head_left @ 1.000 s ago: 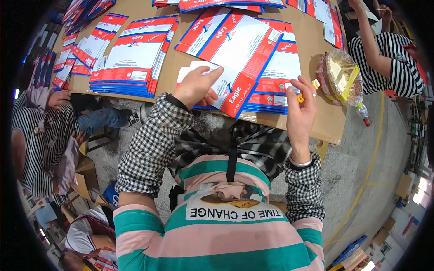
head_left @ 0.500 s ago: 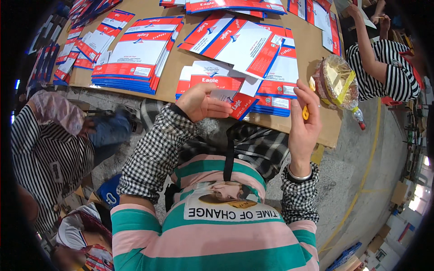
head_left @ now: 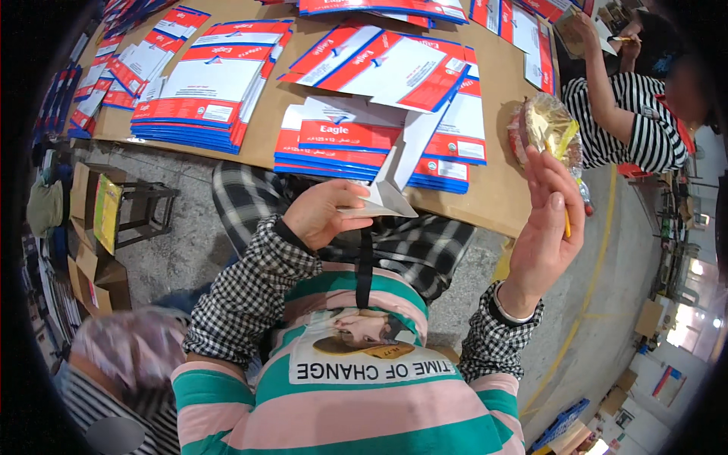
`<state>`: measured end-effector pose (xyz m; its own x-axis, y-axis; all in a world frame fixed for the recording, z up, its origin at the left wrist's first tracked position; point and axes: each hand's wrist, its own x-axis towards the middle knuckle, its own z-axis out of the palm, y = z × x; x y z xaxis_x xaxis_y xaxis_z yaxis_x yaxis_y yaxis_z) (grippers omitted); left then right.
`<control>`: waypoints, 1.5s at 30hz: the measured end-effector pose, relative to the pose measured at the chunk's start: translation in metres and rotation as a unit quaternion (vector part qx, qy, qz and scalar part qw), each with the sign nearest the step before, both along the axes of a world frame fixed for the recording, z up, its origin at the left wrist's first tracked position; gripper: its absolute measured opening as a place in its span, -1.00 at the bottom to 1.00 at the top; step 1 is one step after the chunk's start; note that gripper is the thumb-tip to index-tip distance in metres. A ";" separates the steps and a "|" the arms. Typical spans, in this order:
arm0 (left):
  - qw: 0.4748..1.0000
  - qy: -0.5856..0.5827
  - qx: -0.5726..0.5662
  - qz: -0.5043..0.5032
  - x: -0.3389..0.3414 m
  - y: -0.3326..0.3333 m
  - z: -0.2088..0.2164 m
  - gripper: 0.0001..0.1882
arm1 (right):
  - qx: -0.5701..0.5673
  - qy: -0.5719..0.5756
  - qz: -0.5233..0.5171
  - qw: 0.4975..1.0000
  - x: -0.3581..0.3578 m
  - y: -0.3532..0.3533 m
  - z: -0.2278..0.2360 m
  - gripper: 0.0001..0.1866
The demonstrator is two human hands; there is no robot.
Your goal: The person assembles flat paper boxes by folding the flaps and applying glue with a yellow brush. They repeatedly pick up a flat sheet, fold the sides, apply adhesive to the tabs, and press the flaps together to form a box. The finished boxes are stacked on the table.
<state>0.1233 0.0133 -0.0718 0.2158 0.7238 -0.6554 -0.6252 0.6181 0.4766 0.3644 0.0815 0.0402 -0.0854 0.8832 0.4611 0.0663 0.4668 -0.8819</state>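
Note:
My left hand (head_left: pixel 326 214) is closed on the white folded end of a flat cardboard carton (head_left: pixel 413 144). The carton stands partly opened at the table's front edge, with its pale inside showing. My right hand (head_left: pixel 544 231) is raised to the right, gripping a slim yellow tool (head_left: pixel 567 224); the fingers hide most of it, so its kind is unclear. Just beyond the fingertips sits a bowl (head_left: pixel 523 121) lined with clear plastic and holding cream-coloured paste. Under and behind the held carton lies a stack of red, white and blue flat cartons (head_left: pixel 444 176).
More flat cartons (head_left: pixel 201 87) are stacked at the left on the brown table (head_left: pixel 497 201). Across the right corner another person (head_left: pixel 629 114) in black-and-white stripes works with paper. A second striped person (head_left: pixel 129 379) is at lower left. A dark stool (head_left: pixel 144 208) stands left.
My left hand has come down toward me with the carton end, which is now unfolded. My right hand has moved right, toward the bowl. The person at left has shifted lower in view.

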 end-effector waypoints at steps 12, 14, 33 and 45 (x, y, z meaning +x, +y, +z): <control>0.996 0.062 0.056 0.029 0.010 -0.019 0.025 -0.74 | -0.001 -0.006 -0.213 0.977 0.065 -0.004 0.031 -0.37; 0.990 0.106 0.078 0.052 0.014 -0.017 0.024 -0.75 | 0.005 0.018 -0.235 0.972 0.083 0.003 0.032 -0.37; 0.943 0.265 0.169 0.107 0.007 0.011 0.015 -0.81 | -0.104 0.053 -0.253 0.960 0.138 0.065 0.015 -0.78; 0.938 0.302 0.131 0.113 0.014 0.029 0.012 -0.83 | -0.131 -0.366 -0.235 0.891 0.115 0.187 -0.052 -0.82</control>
<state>0.1375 0.0424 -0.0595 -0.3153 0.8598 -0.4017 -0.2938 0.3141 0.9028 0.4798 0.2686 -0.0117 0.1293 0.9700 0.2057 0.8015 0.0199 -0.5976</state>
